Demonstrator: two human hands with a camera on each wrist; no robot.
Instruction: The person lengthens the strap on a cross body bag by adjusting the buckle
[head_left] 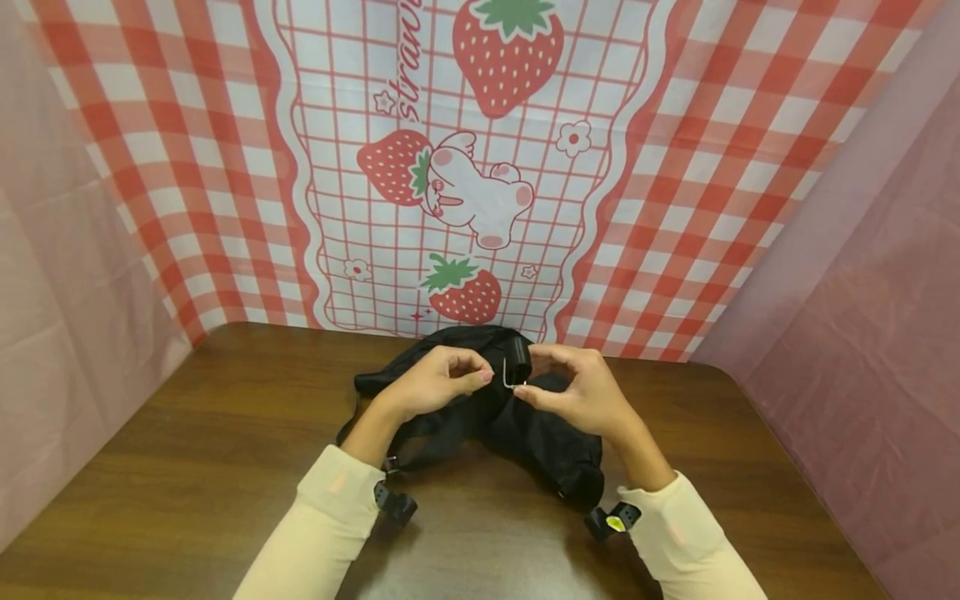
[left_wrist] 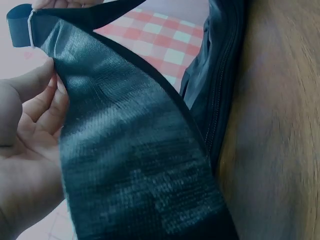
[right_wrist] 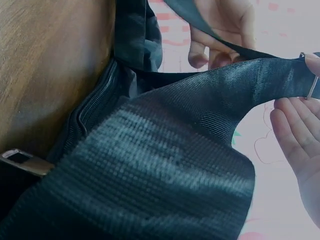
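A black bag (head_left: 540,437) lies on the table below both hands, with its wide webbing strap (left_wrist: 125,130) raised. Near the strap's looped end (head_left: 519,357) sits a thin metal slider buckle (right_wrist: 313,86). My right hand (head_left: 581,387) pinches strap and buckle between thumb and fingers. To the left of the buckle, my left hand (head_left: 442,383) pinches the strap's edge between thumb and fingertip, as the left wrist view shows. A narrower stretch of strap (right_wrist: 192,17) passes in front of the left hand in the right wrist view.
The wooden table (head_left: 180,467) extends to both sides of the bag. Behind it hangs a checked strawberry cloth (head_left: 450,200). Another metal fitting (right_wrist: 30,164) lies on the bag's side, close to a zip (right_wrist: 92,105). Small black cameras sit on both wrists.
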